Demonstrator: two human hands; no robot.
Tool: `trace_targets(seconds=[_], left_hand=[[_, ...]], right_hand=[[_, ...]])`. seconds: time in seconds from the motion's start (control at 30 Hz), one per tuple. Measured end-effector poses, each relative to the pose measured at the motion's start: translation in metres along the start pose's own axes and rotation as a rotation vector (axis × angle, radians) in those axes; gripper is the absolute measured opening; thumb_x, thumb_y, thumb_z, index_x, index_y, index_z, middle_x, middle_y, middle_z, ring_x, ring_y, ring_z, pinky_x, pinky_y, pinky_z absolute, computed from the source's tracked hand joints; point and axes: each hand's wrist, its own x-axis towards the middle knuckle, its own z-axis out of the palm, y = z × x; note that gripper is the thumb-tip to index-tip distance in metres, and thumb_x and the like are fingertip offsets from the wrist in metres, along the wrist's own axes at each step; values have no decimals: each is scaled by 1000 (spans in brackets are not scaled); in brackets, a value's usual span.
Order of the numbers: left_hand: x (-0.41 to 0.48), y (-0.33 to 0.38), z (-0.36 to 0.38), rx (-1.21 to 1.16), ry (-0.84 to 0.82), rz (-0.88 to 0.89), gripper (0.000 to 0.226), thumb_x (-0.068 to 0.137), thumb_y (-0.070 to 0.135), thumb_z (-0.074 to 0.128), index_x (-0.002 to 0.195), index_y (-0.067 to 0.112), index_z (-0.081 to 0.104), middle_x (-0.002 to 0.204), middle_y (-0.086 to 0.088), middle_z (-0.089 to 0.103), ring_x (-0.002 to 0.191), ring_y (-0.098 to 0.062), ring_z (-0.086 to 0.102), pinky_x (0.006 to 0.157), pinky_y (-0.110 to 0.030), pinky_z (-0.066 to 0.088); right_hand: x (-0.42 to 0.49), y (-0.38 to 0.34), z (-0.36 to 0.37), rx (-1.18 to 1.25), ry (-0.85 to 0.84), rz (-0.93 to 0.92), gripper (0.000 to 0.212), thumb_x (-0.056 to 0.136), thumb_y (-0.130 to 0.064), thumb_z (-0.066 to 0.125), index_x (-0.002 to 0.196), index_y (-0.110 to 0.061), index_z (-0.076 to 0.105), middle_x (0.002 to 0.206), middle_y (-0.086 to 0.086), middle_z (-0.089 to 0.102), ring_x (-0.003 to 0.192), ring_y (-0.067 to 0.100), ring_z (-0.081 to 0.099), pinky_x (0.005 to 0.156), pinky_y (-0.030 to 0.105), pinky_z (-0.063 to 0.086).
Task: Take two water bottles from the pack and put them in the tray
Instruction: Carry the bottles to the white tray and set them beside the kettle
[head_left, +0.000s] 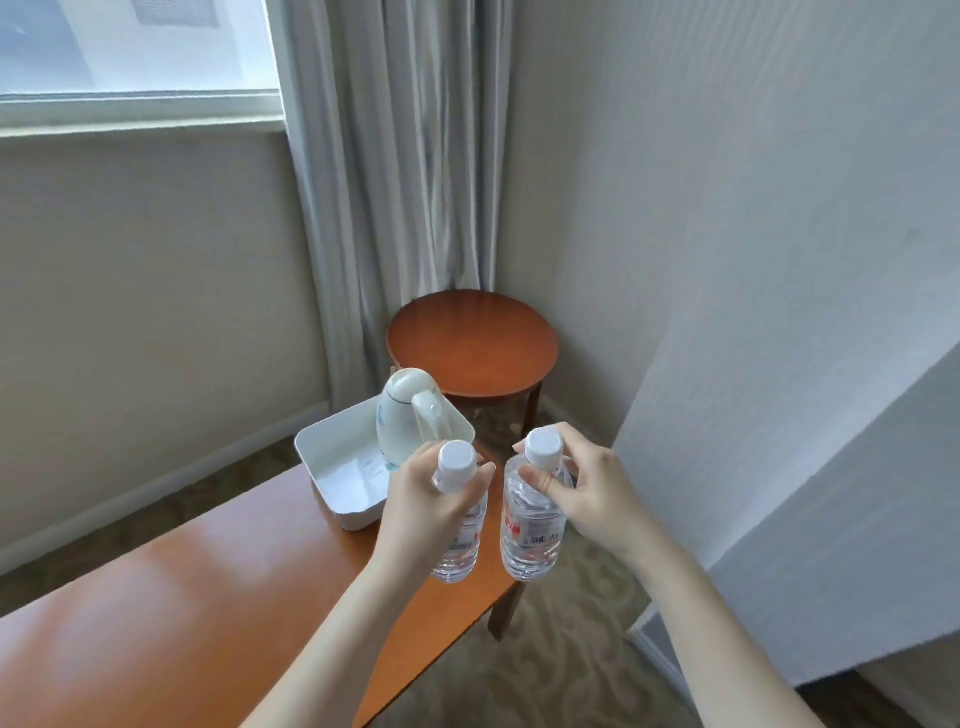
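Bottles: two clear water bottles with white caps, both upright, held side by side in the air above the near right end of the wooden desk (156, 613)
Left hand (426, 512): fingers curled narrowly around the neck and shoulder of the left bottle (460, 525), just under its cap
Right hand (587, 488): thumb and fingertips pinch the neck of the right bottle (532, 525), the other fingers loosely bent behind it
Bottle spacing: close together, a thin gap between them
Tray (332, 457): white, rectangular, on the far right corner of the desk, just beyond the left hand
Kettle (408, 415): white, standing in the tray's right end
Round table (472, 338): wooden, behind the tray, in the corner by the curtain (405, 156)
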Motion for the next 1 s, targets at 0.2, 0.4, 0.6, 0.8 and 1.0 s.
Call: trace_targets(seconds=[0.2,0.4,0.6,0.8,1.0], left_hand=[[34,-56,15,54,195,-177,8,76,23,76,78,19,70,83,6,69,82,-7,61,68,-21,49],[42,-95,39,33,338,-409,15,70,20,82,81,24,73,90,7,72,85,-2,64,73,-15,48],[35,-120,61,169,334,-565,32,69,34,81,99,27,73,113,12,57,112,-4,46,88,-13,34],[22,-141,72,258,363,-689,40,67,38,81,105,28,71,107,12,49,106,-8,42,87,-17,34],[8,-156,78,271,374,-709,49,68,37,81,114,25,68,103,17,46,104,-7,42,82,-11,35]], right_hand=[[83,69,33,32,-244,-68,19,82,-41,65,95,-32,54,93,-11,68,90,4,62,80,29,53],[134,124,66,41,-476,-150,23,82,-35,67,100,-23,58,98,-6,66,94,8,58,83,23,47],[150,162,93,12,-610,-136,32,79,-28,70,109,-29,59,111,-17,51,114,-2,44,90,1,28],[148,180,107,-2,-622,-105,33,76,-14,73,106,-24,63,102,-29,50,108,5,52,87,-5,29],[138,182,113,0,-580,-84,36,73,-9,73,105,-23,63,101,-17,55,101,-1,53,85,-6,30]])
